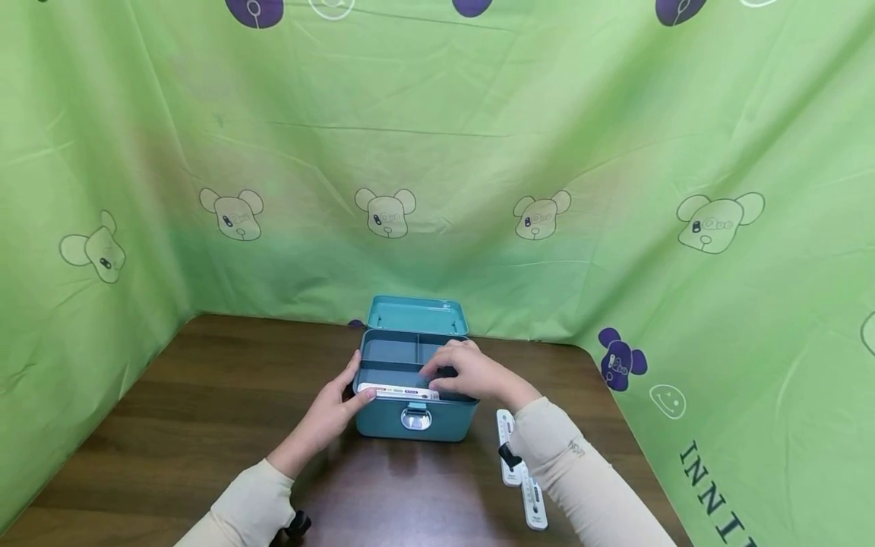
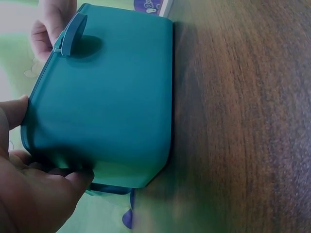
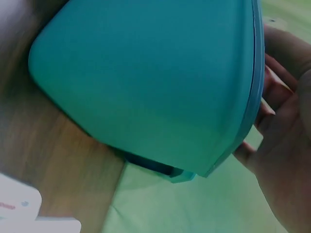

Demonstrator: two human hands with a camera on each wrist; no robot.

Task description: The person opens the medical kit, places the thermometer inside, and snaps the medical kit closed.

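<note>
A teal storage box (image 1: pixel 444 420) stands on the table with its lid (image 1: pixel 417 315) raised at the back. Dividers split its inside into compartments. My left hand (image 1: pixel 333 410) grips its left side, thumb at the front-left rim and fingers against the outer wall. A slim white strip with small print (image 1: pixel 396 391) lies along the front compartment, just inside the front wall. Over that compartment, my right hand (image 1: pixel 468 371) reaches in with bent fingers, thumb apart from the forefinger and near the strip's right end. In the right wrist view, the box's wall hides its fingertips.
Two flat white strips with scale markings, a farther strip (image 1: pixel 506 429) and a nearer strip (image 1: pixel 535 503), lie on the wooden table (image 1: pixel 205 425) right of the box, partly under my right forearm. A green printed cloth (image 1: pixel 437 266) hangs behind and along the sides.
</note>
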